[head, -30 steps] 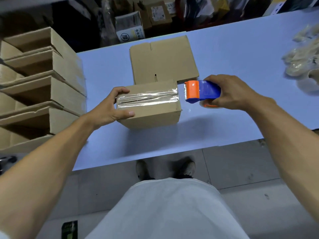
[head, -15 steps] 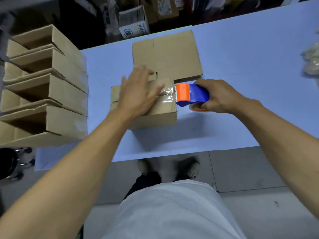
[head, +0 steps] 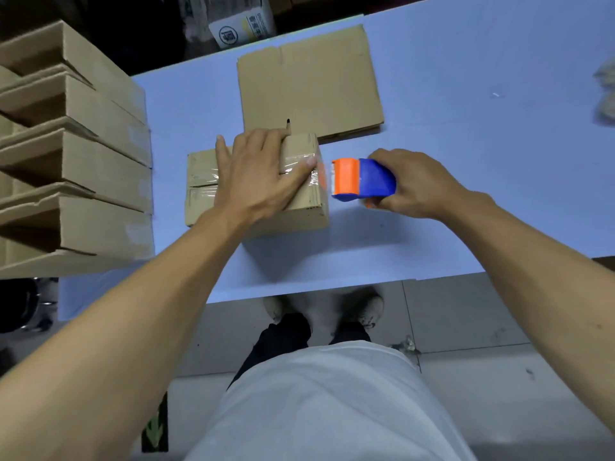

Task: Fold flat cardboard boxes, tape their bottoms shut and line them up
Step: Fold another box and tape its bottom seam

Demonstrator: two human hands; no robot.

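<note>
A small folded cardboard box (head: pixel 206 181) stands bottom-up on the blue table (head: pixel 466 111), with clear tape along its seam. My left hand (head: pixel 263 174) lies flat on top of the box, fingers straight, thumb pressing the tape near the right edge. My right hand (head: pixel 412 184) grips a blue and orange tape dispenser (head: pixel 359 179) just right of the box, its orange head close to the box's right edge. A flat unfolded cardboard box (head: pixel 309 81) lies on the table behind the folded one.
Several folded boxes (head: pixel 76 161) lie lined up on their sides at the table's left end, open ends facing left. Pale bags (head: pixel 605 91) sit at the far right edge. Cartons stand on the floor beyond the table. My feet are below the table's near edge.
My left hand left the box's left side and came down flat on the taped top. The dispenser stayed by the box's right edge.
</note>
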